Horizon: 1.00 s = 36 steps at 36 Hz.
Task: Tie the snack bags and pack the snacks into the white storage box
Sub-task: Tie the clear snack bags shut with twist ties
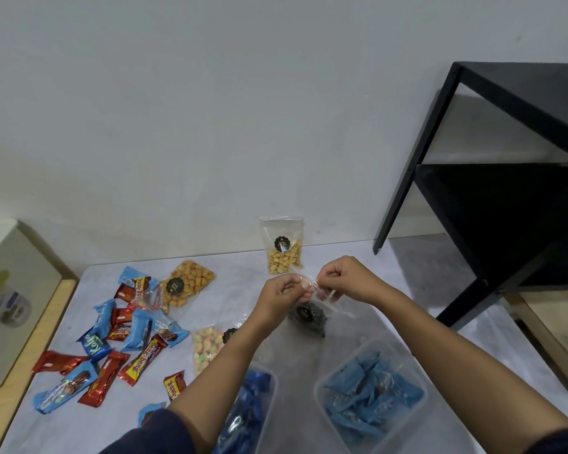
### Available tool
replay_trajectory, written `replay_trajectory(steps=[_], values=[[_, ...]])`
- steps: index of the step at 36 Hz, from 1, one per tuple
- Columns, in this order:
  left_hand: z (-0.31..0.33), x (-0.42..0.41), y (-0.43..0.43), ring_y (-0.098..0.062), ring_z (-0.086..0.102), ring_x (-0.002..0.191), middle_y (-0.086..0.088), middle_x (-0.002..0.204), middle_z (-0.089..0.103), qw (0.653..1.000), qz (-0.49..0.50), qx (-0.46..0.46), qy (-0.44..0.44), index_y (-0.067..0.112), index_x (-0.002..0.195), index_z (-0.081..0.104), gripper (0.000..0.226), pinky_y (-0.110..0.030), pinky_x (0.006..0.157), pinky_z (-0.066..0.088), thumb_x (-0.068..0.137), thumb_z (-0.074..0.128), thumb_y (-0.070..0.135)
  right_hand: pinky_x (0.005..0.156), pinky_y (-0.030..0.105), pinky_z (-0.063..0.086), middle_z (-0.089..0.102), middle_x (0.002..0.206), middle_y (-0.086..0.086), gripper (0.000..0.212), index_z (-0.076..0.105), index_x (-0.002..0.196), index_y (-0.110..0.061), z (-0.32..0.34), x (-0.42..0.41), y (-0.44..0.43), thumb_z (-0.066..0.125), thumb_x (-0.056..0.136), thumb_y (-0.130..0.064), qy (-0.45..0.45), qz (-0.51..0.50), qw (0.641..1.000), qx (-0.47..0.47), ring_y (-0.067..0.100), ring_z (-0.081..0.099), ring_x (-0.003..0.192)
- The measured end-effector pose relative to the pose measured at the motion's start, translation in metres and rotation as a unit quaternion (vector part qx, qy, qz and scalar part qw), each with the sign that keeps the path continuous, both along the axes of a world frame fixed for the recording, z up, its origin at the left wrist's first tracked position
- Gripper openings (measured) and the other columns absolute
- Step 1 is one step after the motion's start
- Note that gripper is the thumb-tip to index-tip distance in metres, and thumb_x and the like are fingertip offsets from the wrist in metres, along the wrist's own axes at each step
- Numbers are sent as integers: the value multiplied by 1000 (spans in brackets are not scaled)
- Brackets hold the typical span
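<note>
I see both hands raised together over the middle of the tabletop. My left hand and right hand are each pinched shut on the clear top of a snack bag holding dark pieces, which hangs just below the fingers with a black round label facing me. Against the wall behind them stands a bag of pale yellow nuts, upright. To the left lies a flat bag of orange-brown nuts, and nearer me a bag of pastel puffs, partly hidden by my left forearm. Loose red and blue wrapped bars are scattered over the left side. Two clear tubs sit closest to me: the right tub holds light blue packets, the left tub darker blue ones. A white storage box stands at the far left, off the tabletop edge. A black shelf rises at the right.
</note>
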<state>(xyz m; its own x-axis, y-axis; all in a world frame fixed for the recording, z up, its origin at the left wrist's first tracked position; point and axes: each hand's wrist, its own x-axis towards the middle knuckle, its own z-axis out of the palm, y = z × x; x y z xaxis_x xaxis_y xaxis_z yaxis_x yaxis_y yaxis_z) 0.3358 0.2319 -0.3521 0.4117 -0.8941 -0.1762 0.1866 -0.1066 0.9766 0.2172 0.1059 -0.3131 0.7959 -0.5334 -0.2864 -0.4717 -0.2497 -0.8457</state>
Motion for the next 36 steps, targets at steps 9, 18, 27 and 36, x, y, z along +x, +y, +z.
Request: replay_trajectory(steps=[9,18,27,36], values=[[-3,-2,0,-8,65,67,-10,76,66,1000,-17,-10,2,-2,87,64,10,-18,72,55,89,54,-3,54,20,52,65,64,8,15,71,71,-2,4,1,1,59,79,-4,6,5,1000,-10,8,60,58],[3,-8,1,-5,64,67,5,66,70,999,-32,-27,1,4,83,65,17,-17,70,53,89,53,-5,52,19,51,65,70,6,13,72,75,-5,13,11,-1,60,78,-9,21,12,999,-43,9,58,63],[2,-1,2,-5,64,67,4,68,70,999,-22,-34,-9,-4,94,63,12,-15,68,53,89,53,-5,53,19,52,66,71,4,12,72,82,-4,22,16,-5,61,80,-8,52,45,998,-9,7,60,67],[0,2,0,-4,64,66,-9,76,65,999,1,-25,-31,-6,96,64,12,-14,68,53,90,54,-1,62,23,56,65,81,3,12,67,91,-10,23,6,-7,60,83,-5,99,66,993,23,12,66,76]])
